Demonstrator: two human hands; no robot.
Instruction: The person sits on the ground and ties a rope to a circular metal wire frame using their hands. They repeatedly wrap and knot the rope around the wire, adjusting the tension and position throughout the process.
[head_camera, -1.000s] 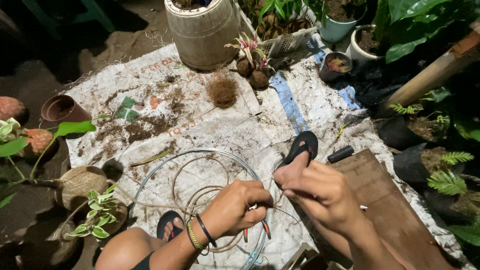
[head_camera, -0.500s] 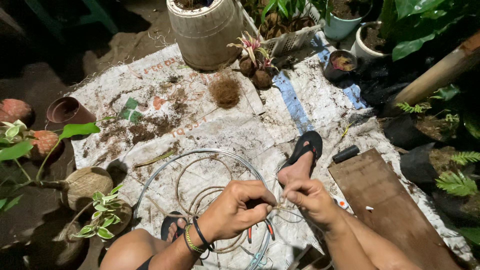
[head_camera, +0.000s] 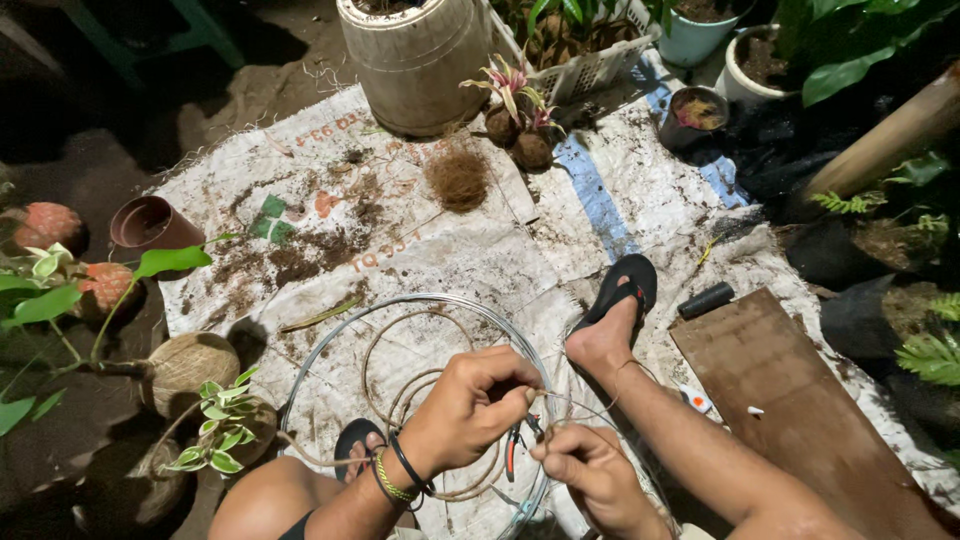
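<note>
White woven sack (head_camera: 600, 215) spread on the ground, big pale pot (head_camera: 415, 60) at its far edge. Wire coil (head_camera: 420, 390) lies on the sack: springy, light, best pinched at the strand. Left hand (head_camera: 475, 400) and right hand (head_camera: 585, 475) both closed, pinching thin wire. Pliers (head_camera: 513, 450) underneath, sandalled foot (head_camera: 610, 320) close alongside.

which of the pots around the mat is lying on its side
The small reddish-brown pot at the mat's left edge; its open mouth faces sideways, while the others stand upright.
</note>
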